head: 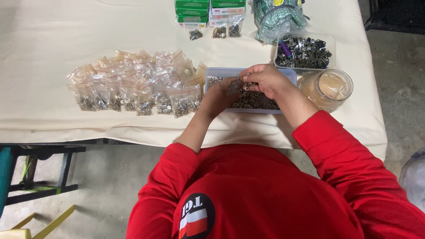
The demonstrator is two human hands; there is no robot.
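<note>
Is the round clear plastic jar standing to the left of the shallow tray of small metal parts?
No, the round clear plastic jar stands right of the shallow tray of small metal parts, beside the right hand.

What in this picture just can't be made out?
- Head view: what the left hand and right hand pinch; the fingers cover it. A small clear bag seems to be between them.
- Part of the tray: hidden under both hands.
- Metal bits in the bags: too small to tell their shape.
- Green boxes: cut off by the top edge.
</note>
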